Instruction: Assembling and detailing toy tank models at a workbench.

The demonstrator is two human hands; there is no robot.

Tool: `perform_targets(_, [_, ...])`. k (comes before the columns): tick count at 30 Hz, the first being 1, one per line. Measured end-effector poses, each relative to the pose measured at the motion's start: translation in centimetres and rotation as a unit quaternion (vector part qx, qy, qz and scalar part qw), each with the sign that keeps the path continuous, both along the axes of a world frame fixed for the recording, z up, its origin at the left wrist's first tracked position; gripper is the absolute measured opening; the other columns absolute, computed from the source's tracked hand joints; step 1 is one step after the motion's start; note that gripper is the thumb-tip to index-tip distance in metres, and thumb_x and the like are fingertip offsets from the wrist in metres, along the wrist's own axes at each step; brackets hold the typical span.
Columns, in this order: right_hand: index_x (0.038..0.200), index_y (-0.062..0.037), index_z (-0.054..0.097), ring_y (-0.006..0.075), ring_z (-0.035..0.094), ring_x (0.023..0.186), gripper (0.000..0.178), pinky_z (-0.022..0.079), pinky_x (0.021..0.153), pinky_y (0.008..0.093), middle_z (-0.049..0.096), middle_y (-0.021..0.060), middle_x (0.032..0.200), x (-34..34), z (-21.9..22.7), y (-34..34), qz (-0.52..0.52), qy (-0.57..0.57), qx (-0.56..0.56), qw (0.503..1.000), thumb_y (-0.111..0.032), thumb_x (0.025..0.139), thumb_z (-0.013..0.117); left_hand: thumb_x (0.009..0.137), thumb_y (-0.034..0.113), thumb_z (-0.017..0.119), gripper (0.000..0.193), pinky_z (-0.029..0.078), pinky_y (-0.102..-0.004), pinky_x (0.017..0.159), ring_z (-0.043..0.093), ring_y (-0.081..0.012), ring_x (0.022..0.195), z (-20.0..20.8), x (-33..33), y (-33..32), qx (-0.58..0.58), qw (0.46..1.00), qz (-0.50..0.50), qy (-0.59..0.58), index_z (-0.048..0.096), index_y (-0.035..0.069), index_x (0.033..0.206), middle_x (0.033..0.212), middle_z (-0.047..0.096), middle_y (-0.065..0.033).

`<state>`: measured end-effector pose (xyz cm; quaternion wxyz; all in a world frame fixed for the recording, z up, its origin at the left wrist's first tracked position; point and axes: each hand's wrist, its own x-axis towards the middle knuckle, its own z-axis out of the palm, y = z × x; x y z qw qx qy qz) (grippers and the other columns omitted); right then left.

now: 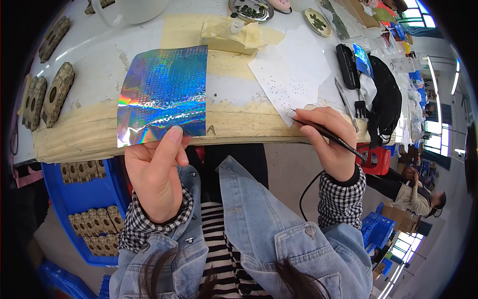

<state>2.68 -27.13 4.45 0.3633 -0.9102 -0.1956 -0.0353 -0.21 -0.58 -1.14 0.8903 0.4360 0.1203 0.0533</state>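
Head view. Left hand (pixel 157 179): closed in a pinch on a flexible, rectangular, blue-green holographic sheet (pixel 164 87); the thumb lies flat on the front near the lower edge, the fingers are bent behind it. The sheet is tilted up toward the viewer above the front edge of a white worktable (pixel 99 67), its shiny face showing rows of small marks and rainbow glare along the bottom.

Right hand (pixel 332 142): closed around slender, black, pointed tweezers (pixel 342 142), held between thumb and fingers in a pen-like grip; the other fingers are partly hidden. The tips point left, at the lower corner of a creased white paper (pixel 294 62) strewn with tiny dark specks; whether they grip a speck cannot be told.

Nearby, right of the paper: one long, thin, silver-grey metal tool (pixel 344 99); one oblong black case (pixel 347 66). Behind the sheet: one low block wrapped in pale yellow tape (pixel 224 42). Table's left end: several beige-brown, carved-looking pieces with round recesses (pixel 58 94). Below: one blue plastic crate (pixel 57 209) holding rows of similar pieces.
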Motion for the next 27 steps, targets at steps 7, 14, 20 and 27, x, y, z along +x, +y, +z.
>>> perform_targets(7, [0.099,0.0024,0.067,0.0204,0.063,0.078,0.020,0.049,0.070,0.0277,0.066,0.0122,0.086,0.0,0.0,-0.4,0.003,-0.005,0.002,1.000,-0.004,0.080,0.068,0.084,0.000,0.063,0.011,0.049,-0.0255,0.065,0.052,-0.0088,0.056,0.2,0.1,-0.1,-0.002,1.000,0.002,0.007,0.061,0.000,0.095,0.082,0.066,-0.0057])
perform_targets(14, [0.100,0.0040,0.067,0.0200,0.064,0.079,0.021,0.049,0.072,0.0277,0.068,0.0130,0.087,-0.6,0.0,-0.2,-0.053,-0.008,0.087,0.995,-0.003,0.081,0.065,0.084,0.000,0.063,0.010,0.048,-0.0251,0.061,0.054,-0.0094,0.058,-0.1,0.0,0.0,-0.019,1.000,0.001,-0.006,0.062,0.000,0.093,0.081,0.066,-0.0057])
perform_targets(20, [0.103,0.0040,0.067,0.0234,0.065,0.081,0.036,0.050,0.073,0.0301,0.069,0.0140,0.088,-1.8,1.0,3.8,-0.003,-0.127,0.078,0.989,-0.024,0.080,0.073,0.082,-0.003,0.063,0.017,0.045,-0.0227,0.051,0.063,-0.0122,0.072,0.1,0.1,-0.1,-0.019,1.000,-0.002,-0.012,0.060,-0.002,0.099,0.087,0.067,-0.0086])
perform_targets(27, [0.112,-0.0014,0.065,0.0255,0.065,0.085,0.047,0.054,0.073,0.0328,0.064,0.0117,0.094,-1.6,0.4,9.5,0.128,-0.125,0.064,0.982,-0.016,0.069,0.078,0.083,-0.004,0.064,0.023,0.047,-0.0205,0.053,0.062,-0.0085,0.072,0.4,0.2,0.4,-0.018,0.999,-0.033,0.007,0.056,-0.002,0.105,0.092,0.066,-0.0075])
